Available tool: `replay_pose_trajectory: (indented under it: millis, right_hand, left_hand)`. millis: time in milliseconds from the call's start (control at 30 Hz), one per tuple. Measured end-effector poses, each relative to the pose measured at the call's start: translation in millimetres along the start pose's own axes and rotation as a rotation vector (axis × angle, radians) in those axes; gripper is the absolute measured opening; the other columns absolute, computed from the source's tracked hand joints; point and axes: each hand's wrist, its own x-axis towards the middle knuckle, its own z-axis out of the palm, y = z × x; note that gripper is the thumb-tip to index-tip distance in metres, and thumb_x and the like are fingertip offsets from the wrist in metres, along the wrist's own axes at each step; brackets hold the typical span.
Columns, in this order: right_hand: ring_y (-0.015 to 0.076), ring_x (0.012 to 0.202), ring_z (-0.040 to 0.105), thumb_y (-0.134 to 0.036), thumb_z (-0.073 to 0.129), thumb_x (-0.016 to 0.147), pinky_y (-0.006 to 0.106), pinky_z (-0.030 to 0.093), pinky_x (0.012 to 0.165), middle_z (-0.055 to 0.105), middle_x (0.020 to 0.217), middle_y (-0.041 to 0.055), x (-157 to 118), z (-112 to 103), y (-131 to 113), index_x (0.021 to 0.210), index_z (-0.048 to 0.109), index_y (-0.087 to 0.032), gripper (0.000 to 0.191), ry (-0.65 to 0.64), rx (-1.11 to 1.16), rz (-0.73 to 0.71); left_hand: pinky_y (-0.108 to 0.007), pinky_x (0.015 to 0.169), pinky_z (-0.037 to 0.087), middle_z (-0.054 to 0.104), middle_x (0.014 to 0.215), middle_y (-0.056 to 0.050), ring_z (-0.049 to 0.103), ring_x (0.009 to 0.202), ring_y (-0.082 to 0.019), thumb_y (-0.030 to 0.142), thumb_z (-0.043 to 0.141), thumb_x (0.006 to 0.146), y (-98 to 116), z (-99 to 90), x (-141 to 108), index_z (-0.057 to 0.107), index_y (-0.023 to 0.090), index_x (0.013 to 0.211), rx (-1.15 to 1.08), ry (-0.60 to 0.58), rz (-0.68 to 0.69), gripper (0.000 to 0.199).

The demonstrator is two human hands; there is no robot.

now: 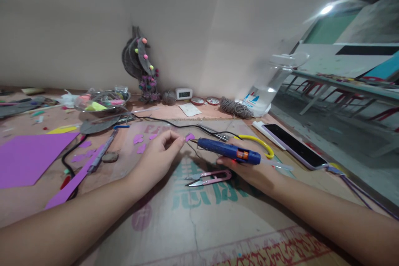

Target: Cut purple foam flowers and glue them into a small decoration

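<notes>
My left hand [165, 149] pinches a small purple foam petal [189, 137] between thumb and fingertips. In my right hand [246, 170] is a blue glue gun [229, 149], its nozzle pointing left and at or very near the petal; I cannot tell whether they touch. A clear glue stick [279, 165] pokes out of its back end. Pink thread snips [212, 178] lie on the printed cardboard [162, 224] below the two hands. Several more purple petals [139, 138] are scattered just left of my left hand. A grey thread runs down under the nozzle.
Purple foam sheet [34, 158], a pen [102, 151] and a small stone [110, 157] lie at left. Behind are a bowl of scraps [102, 104], a clock [183, 93], grey yarn [236, 108] and a water jug [264, 91]. Yellow-handled scissors [258, 143] and a phone [294, 144] lie right.
</notes>
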Motion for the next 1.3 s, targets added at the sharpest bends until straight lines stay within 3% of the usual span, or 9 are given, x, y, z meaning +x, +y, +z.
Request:
replay_pose_trajectory:
  millis: [1300]
  right_hand:
    - [0.0158, 0.059, 0.054, -0.032, 0.064, 0.072, 0.028, 0.039, 0.054, 0.058, 0.063, -0.0010, -0.3, -1.9, -5.3, 0.064, 0.056, -0.022, 0.016, -0.024, 0.001, -0.011]
  left_hand:
    - [-0.025, 0.062, 0.037, 0.056, 0.069, 0.002, 0.051, 0.067, -0.015, 0.036, 0.053, 0.087, -2.1, 1.2, 0.1, 0.055, 0.019, 0.073, -0.031, 0.007, 0.004, 0.022]
